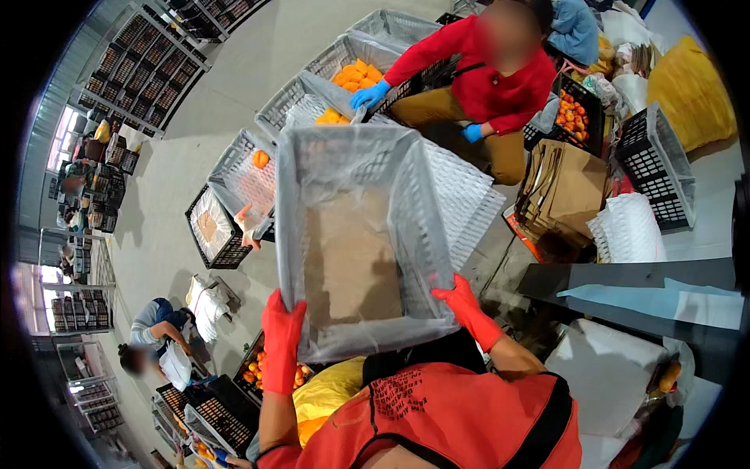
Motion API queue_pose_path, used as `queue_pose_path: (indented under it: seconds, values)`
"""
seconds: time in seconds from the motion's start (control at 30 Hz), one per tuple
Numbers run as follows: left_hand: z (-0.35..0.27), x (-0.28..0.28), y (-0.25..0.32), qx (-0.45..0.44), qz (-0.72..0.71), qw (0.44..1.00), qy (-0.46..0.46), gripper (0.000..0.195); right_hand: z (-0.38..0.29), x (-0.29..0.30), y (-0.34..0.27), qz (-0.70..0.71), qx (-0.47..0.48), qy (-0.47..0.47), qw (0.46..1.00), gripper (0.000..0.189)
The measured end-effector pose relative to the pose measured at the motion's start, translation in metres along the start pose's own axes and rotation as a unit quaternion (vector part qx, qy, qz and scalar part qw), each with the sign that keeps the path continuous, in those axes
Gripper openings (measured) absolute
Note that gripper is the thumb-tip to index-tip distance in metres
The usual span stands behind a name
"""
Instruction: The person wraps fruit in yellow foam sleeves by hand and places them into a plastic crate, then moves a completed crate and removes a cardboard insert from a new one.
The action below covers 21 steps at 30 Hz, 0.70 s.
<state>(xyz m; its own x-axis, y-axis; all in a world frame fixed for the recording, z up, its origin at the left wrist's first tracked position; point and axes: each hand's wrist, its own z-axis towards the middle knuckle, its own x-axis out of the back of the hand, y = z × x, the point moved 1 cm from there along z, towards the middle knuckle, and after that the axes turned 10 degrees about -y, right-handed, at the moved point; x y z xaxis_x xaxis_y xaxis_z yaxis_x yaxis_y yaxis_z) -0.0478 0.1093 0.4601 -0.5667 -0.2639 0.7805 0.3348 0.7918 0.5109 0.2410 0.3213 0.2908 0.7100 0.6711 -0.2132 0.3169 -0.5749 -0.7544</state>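
Observation:
My left hand [282, 340], in a red rubber glove, grips the near left rim of a black plastic crate [351, 140] lined with clear plastic film. With my right hand [467, 308], gloved in red too, I grip its right rim near the front corner. A brown cardboard sheet [351, 264] lies flat on the crate's bottom. Behind the crate, sheets of white foam netting [463, 193] stick out to the right. Another lined crate [240, 170] with one orange fruit [261, 159] stands left of it.
Across from me sits a co-worker in red [504, 76] with blue gloves, beside crates of orange fruit [355, 75]. Folded cardboard [562, 187] and a foam roll [630, 228] stand at right, near a dark table edge [627, 275]. Another person [155, 328] bends over at left.

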Motion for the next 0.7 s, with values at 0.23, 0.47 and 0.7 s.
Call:
queue_pose_path:
  seconds: [0.23, 0.47, 0.7]
  values:
    - [0.122, -0.058, 0.111, -0.180, 0.014, 0.980, -0.083, 0.044, 0.006, 0.085, -0.045, 0.082, 0.113, 0.157, 0.978, 0.043]
    - [0.234, -0.170, 0.106, -0.185, -0.087, 0.974, -0.095, 0.058, 0.030, 0.130, -0.064, 0.065, 0.116, 0.229, 0.964, 0.044]
    - [0.249, -0.203, 0.093, -0.136, -0.100, 0.974, -0.152, 0.056, 0.080, 0.142, -0.034, 0.057, 0.158, 0.248, 0.954, 0.051]
